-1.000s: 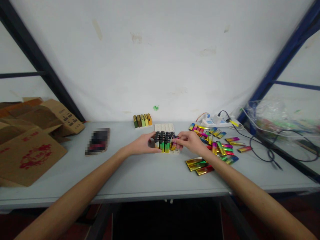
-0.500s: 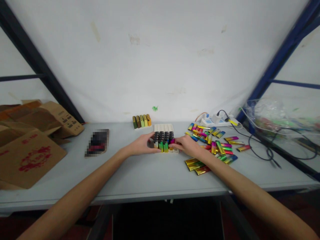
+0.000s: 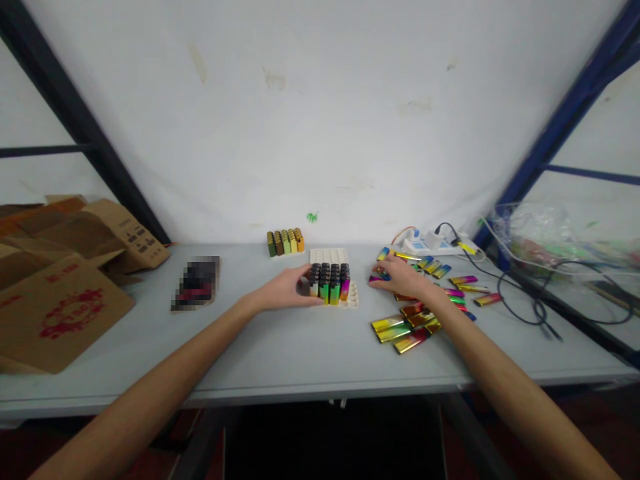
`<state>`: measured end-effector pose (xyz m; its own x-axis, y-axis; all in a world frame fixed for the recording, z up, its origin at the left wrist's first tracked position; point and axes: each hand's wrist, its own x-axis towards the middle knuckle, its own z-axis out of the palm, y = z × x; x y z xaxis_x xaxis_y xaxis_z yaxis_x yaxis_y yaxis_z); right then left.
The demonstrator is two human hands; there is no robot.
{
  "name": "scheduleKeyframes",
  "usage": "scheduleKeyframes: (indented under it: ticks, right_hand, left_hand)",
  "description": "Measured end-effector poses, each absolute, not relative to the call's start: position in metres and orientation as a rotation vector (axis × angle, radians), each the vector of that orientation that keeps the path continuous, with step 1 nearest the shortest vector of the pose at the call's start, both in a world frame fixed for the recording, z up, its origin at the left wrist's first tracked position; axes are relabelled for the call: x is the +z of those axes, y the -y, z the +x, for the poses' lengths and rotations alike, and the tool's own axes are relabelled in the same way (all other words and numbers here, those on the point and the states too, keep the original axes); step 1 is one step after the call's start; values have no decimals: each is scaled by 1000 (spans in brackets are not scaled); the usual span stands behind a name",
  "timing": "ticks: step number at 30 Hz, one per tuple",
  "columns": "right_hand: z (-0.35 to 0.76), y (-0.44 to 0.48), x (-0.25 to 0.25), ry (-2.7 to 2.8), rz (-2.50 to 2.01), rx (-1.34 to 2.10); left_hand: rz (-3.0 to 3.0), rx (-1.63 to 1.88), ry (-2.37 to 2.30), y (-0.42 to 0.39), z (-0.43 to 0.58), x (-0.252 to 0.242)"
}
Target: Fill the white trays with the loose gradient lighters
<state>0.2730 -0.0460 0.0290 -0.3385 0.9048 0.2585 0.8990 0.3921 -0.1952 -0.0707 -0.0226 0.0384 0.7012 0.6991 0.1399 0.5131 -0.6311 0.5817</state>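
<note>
The lighters [image 3: 330, 283] stood upright, black caps up, in a white tray [image 3: 354, 297] mid-table near the back edge. The left hand [image 3: 285, 290] clasped the tray's left side with narrow fingers. The right hand [image 3: 397, 279] curled over loose lighters [image 3: 400, 330] that lay flat, pointing every way; its grip was unclear. The grey table [image 3: 280, 353] met a white wall [image 3: 320, 120].

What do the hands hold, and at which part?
Left hand holds the lighter tray at its left edge; right hand rests on loose lighters, hold unclear.
</note>
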Motion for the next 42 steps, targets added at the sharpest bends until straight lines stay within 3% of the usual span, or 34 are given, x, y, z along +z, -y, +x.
scheduleKeyframes:
  ticks: [5, 15, 24, 42]
  right_hand:
    - [261, 47, 26, 2340, -1568, 37]
    - [236, 55, 32, 1759, -1176, 691]
    - [215, 60, 34, 1393, -1150, 1166]
    - [209, 69, 44, 1278, -1267, 1263]
  left_hand:
    - [2414, 492, -923, 20, -71, 36]
    - [2409, 520, -917, 22, -70, 38]
    - [2394, 532, -922, 25, -70, 40]
    - [2417, 525, -915, 23, -70, 41]
